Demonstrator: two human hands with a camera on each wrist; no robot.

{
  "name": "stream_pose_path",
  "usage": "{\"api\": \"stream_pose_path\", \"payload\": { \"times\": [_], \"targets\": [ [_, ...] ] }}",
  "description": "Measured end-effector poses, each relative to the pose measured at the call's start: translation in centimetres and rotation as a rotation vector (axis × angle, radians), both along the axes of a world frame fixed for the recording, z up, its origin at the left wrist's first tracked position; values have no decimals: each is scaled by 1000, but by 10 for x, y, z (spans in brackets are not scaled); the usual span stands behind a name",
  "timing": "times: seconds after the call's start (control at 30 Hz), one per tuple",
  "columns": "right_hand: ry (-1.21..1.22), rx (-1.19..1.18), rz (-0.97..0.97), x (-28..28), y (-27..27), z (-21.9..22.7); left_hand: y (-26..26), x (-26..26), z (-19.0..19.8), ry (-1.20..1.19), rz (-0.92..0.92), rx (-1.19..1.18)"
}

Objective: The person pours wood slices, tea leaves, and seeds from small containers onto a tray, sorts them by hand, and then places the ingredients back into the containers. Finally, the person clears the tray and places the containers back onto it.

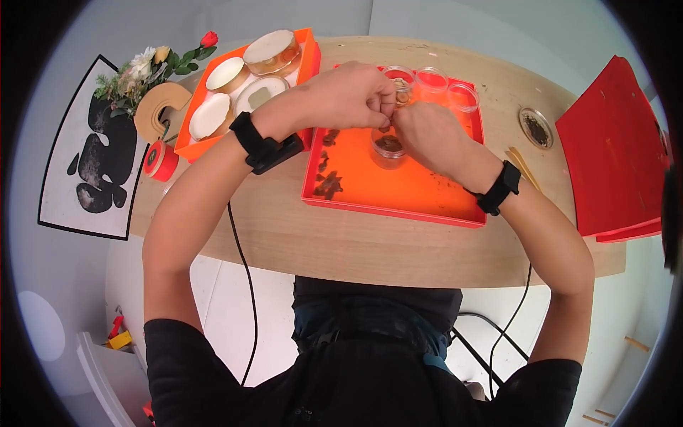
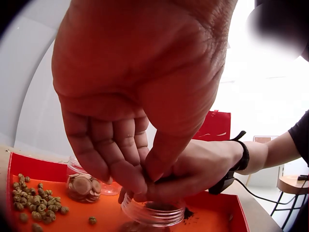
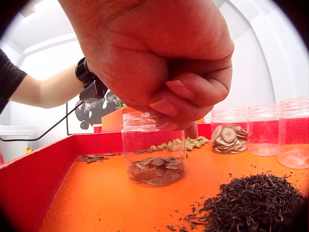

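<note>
A clear open jar [image 1: 388, 148] [image 3: 155, 170] with brown flakes in its bottom stands upright in the orange-floored tray [image 1: 398, 211]. Over its mouth, the left hand [image 1: 341, 96] [image 2: 140, 77] and the right hand [image 1: 441, 139] [image 2: 200, 166] meet at their fingertips. A small brown piece [image 1: 385, 129] shows under the left fingertips in the head view; the fingers hide most of it. The left thumb presses against the fingers. Seen from the right wrist, the right hand [image 3: 159, 58] has curled fingers just above the jar rim.
Behind the jar stand a jar of pale slices [image 3: 230, 139] and clear jars [image 1: 432, 80]. Dark shreds [image 3: 256, 205], greenish buds [image 2: 41, 203] and brown flakes [image 1: 329, 185] lie in the tray. An orange box [image 1: 313, 64] of containers stands left; a dish [image 1: 536, 128] and tongs [image 1: 524, 167] right.
</note>
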State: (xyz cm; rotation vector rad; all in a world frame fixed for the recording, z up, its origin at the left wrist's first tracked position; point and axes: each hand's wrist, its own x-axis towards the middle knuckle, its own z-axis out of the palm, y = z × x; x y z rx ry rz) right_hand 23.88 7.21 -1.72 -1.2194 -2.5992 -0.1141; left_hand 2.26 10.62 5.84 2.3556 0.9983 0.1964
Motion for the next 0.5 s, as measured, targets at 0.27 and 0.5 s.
{"api": "stream_pose_path", "payload": {
  "times": [0.27,0.5],
  "targets": [
    [2,76,60,4,3,-6,-8,-7,6,57,47,9],
    [23,67,61,3,-1,-2,-7,-6,5,34,23,18]
  ]
}}
